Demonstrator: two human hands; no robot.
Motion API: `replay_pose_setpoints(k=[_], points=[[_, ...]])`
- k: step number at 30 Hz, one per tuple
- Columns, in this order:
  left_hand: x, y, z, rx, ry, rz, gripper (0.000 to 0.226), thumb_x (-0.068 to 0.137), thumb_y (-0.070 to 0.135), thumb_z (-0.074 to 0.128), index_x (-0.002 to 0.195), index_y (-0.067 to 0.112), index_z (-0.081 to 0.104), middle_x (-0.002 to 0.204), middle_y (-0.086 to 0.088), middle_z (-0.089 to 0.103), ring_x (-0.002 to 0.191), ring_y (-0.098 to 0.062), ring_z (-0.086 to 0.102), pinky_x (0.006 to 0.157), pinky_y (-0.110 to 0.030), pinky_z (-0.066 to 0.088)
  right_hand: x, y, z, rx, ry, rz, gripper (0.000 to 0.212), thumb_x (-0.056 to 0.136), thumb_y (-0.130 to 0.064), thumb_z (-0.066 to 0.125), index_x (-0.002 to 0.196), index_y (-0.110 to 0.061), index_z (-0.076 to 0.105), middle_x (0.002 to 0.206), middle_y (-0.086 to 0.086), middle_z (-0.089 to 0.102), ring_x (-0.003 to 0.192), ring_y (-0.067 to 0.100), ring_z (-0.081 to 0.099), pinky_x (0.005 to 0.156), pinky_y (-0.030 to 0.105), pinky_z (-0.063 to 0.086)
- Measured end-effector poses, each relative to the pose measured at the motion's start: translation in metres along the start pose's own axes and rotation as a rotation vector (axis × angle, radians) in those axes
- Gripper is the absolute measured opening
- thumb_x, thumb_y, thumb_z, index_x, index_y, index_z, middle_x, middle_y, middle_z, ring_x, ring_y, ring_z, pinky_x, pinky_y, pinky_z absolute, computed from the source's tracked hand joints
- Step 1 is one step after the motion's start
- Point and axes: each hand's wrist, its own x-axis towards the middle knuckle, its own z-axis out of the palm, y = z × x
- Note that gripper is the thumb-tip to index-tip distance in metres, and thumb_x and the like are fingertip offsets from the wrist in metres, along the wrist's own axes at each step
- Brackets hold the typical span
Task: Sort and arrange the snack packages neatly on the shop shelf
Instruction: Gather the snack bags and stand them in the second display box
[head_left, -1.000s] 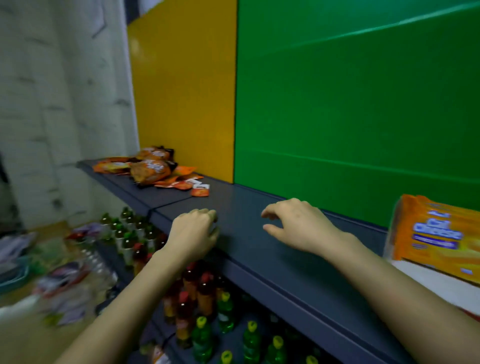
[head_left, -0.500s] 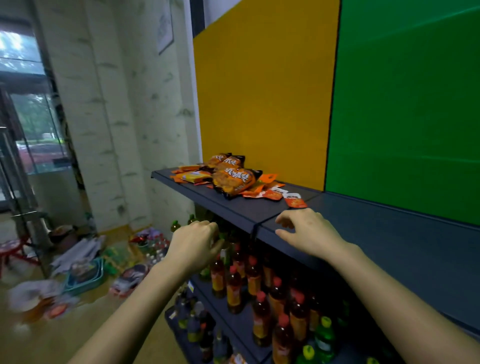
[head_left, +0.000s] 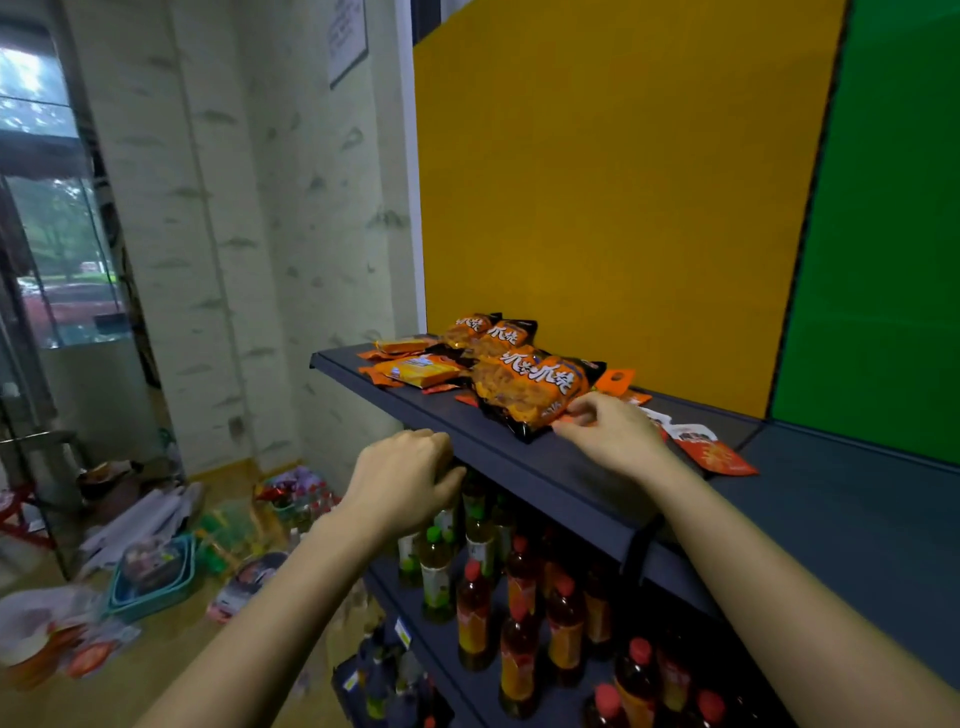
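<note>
Far left, a basket and loose wrappers sit on the floor, out of play for now. My left hand hangs at the front lip of the shelf, fingers loosely curled and holding nothing I can see; I judge it is there to steady me, above the bottles one tier down. The snacks lie in a jumbled heap at the shelf's left end: flat packets at the left, then a big bag overlapping others. My right hand reaches to that bag's near edge, fingers bent onto it, probably to pull it free first; whether they have pinched it I cannot tell. A sachet lies just right of that hand.
</note>
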Motion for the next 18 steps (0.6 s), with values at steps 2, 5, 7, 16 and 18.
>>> replay_pose_setpoints(k=[2, 5, 7, 16, 18], points=[[0.028, -0.011, 0.011, -0.027, 0.009, 0.011, 0.031, 0.092, 0.045, 0.044, 0.105, 0.02, 0.056, 0.109, 0.004, 0.062, 0.103, -0.018, 0.056, 0.07, -0.028, 0.041, 0.026, 0.0, 0.003, -0.027, 0.043, 0.029, 0.049, 0.089, -0.04, 0.059, 0.128, -0.012, 0.052, 0.126, 0.007, 0.059, 0.115, 0.024, 0.054, 0.085, 0.029, 0.042], [0.07, -0.025, 0.025, -0.065, 0.02, 0.029, 0.033, 0.092, 0.044, 0.045, 0.11, 0.019, 0.057, 0.114, 0.003, 0.061, 0.108, -0.018, 0.055, 0.077, -0.03, 0.044, 0.061, 0.002, 0.001, -0.068, 0.134, 0.1, 0.053, 0.09, -0.041, 0.056, 0.129, -0.006, 0.05, 0.13, 0.012, 0.056, 0.117, 0.029, 0.052, 0.087, 0.033, 0.043], [0.096, -0.033, 0.037, -0.095, 0.048, 0.049, 0.034, 0.091, 0.043, 0.046, 0.11, 0.018, 0.057, 0.114, 0.002, 0.062, 0.107, -0.019, 0.055, 0.078, -0.033, 0.046, 0.081, 0.006, 0.003, -0.087, 0.149, 0.154, 0.057, 0.089, -0.047, 0.053, 0.125, -0.004, 0.05, 0.128, 0.015, 0.056, 0.115, 0.033, 0.053, 0.085, 0.035, 0.043], [0.197, -0.055, 0.094, -0.231, 0.049, 0.052, 0.05, 0.089, 0.054, 0.045, 0.116, 0.013, 0.053, 0.116, -0.007, 0.058, 0.109, -0.023, 0.05, 0.082, -0.035, 0.043, 0.125, 0.011, 0.021, 0.041, -0.102, 0.374, 0.071, 0.084, -0.063, 0.047, 0.123, -0.004, 0.056, 0.126, 0.018, 0.059, 0.113, 0.031, 0.057, 0.102, 0.041, 0.043], [0.218, -0.06, 0.105, -0.273, -0.006, 0.043, 0.057, 0.085, 0.06, 0.046, 0.114, 0.012, 0.053, 0.116, -0.008, 0.059, 0.108, -0.025, 0.052, 0.083, -0.038, 0.046, 0.133, 0.013, 0.025, 0.085, -0.093, 0.386, 0.071, 0.075, -0.072, 0.051, 0.11, -0.012, 0.064, 0.116, 0.01, 0.065, 0.104, 0.026, 0.061, 0.099, 0.04, 0.046]])
